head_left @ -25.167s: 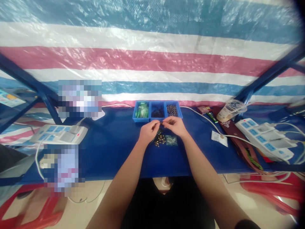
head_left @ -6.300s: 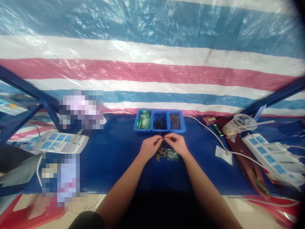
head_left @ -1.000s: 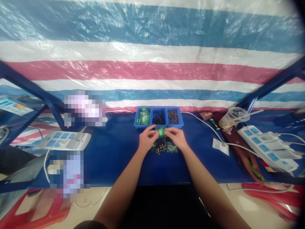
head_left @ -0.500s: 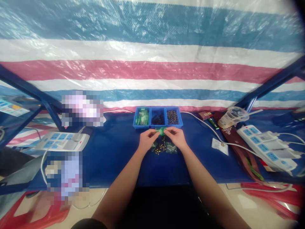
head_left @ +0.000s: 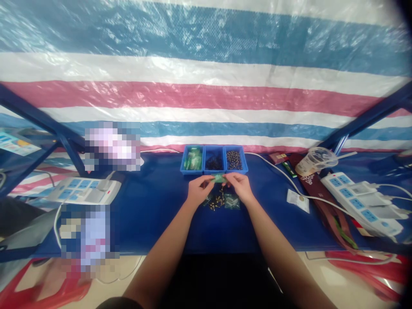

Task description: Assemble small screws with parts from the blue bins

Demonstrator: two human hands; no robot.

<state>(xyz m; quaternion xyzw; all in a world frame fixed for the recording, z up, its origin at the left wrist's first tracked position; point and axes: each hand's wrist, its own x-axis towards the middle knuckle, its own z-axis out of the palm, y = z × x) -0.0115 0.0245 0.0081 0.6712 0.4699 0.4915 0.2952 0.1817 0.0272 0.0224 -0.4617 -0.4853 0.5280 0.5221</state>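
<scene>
A small green plastic bag (head_left: 218, 177) is stretched between my two hands, just in front of the blue bins. My left hand (head_left: 198, 189) pinches its left end, and my right hand (head_left: 240, 185) pinches the right end. Beneath them on the table lies a loose pile of brass-coloured and dark screws (head_left: 216, 201). Right of the pile is a small clear packet (head_left: 231, 201) with pale pieces inside. The joined blue bins hold green bags (head_left: 193, 159) on the left, small black parts (head_left: 214, 161) in the middle and small metal pieces (head_left: 234, 159) on the right.
Power strips stand at the left (head_left: 83, 190) and right (head_left: 362, 206) of the blue table (head_left: 154, 214). A clear plastic cup (head_left: 317, 161) with a straw, a brown strap-like bag (head_left: 322, 201) and a white packet (head_left: 298, 200) lie at right, crossed by a white cable (head_left: 283, 174).
The view has shifted slightly. Both hands keep their pinch on the green bag, which now looks flatter and straighter between the fingers.
</scene>
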